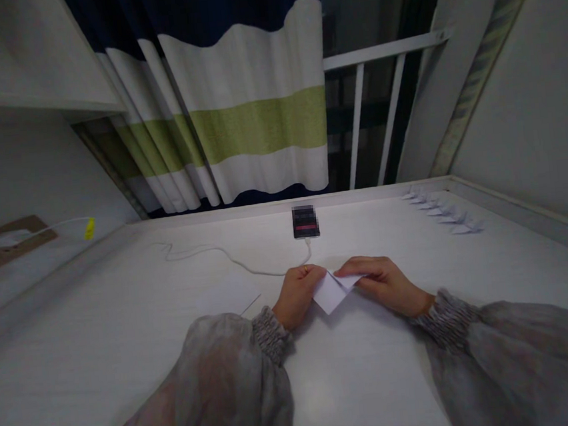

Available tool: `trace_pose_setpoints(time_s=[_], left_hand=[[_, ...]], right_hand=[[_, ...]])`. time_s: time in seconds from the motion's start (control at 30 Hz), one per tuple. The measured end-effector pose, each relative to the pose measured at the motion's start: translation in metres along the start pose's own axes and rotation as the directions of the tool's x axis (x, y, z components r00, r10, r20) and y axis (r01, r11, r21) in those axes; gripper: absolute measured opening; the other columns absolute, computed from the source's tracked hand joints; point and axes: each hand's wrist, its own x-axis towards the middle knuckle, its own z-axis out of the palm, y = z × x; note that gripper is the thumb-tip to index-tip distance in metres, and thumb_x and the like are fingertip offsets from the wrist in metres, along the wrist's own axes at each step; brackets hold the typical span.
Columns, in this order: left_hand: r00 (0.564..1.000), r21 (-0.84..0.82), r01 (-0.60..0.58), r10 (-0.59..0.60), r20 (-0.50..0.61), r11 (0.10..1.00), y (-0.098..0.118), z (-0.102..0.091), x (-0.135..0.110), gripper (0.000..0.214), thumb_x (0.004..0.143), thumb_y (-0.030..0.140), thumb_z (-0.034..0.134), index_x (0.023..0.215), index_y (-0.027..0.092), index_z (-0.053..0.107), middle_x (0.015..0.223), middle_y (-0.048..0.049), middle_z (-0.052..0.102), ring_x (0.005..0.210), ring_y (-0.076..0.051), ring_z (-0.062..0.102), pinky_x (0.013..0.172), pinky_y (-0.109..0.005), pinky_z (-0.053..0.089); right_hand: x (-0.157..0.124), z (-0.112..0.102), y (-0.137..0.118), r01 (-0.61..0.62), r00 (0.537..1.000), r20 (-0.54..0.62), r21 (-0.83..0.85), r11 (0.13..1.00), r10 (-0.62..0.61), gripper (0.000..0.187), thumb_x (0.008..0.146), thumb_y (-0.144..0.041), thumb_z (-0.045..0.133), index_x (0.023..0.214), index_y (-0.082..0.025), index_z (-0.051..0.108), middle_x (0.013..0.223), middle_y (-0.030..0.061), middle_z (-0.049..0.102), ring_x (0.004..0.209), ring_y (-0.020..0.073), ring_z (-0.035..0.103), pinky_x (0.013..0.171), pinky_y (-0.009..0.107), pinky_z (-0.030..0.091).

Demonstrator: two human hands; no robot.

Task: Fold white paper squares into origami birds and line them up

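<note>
Head view: left hand [299,295] and right hand [391,286], fingers pinched shut on folded white paper [329,297] between them, over white wooden desk [360,380]. Ahead of hands, smartphone [306,223] on white cable [233,258]; farther, navy, white and green curtain [260,125] beside white window railing [361,118]. Beyond right hand, rightward, row of origami figures [442,212]. Well left of left hand, wall socket panel [38,223] near yellow tag [89,228].

the folded sheet [328,296] is smooth, matt paper; at its two o'clock, the origami figures [439,211] look papery too. at twelve, the curtain [260,128] is matt cloth. at eight and four, the sleeves [229,372] are sheer, crinkled fabric. the smooth desktop [360,380] shines faintly.
</note>
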Motion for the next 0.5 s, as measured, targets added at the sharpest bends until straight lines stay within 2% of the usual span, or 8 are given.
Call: trace_pose_setpoints(time_s=[0.27,0.5], left_hand=[[0.999,-0.091,0.032,-0.031,0.018,0.995,0.0033,0.0017,-0.0013,0.02,0.06,0.03,0.058,0.056,0.011,0.055,0.045,0.003,0.044,0.043,-0.006,0.035,0.044,-0.021,0.023],[0.998,-0.092,0.059,-0.058,0.012,0.994,0.0068,0.0033,-0.0016,0.026,0.054,0.033,0.067,0.061,0.009,0.061,0.051,0.0001,0.053,0.046,-0.007,0.042,0.047,-0.021,0.028]], right_hand=[[0.0008,0.0011,-0.0011,-0.049,0.998,-0.028,0.052,0.997,0.05,0.02,0.074,-0.015,0.046,0.081,-0.018,0.065,0.078,0.003,0.062,0.072,0.0129,0.057,0.067,0.026,0.045],[0.0016,0.0027,-0.0013,-0.012,1.0,-0.006,0.034,0.999,0.013,0.023,0.075,-0.016,0.044,0.085,-0.02,0.064,0.08,0.0029,0.061,0.074,0.0132,0.056,0.068,0.028,0.045]])
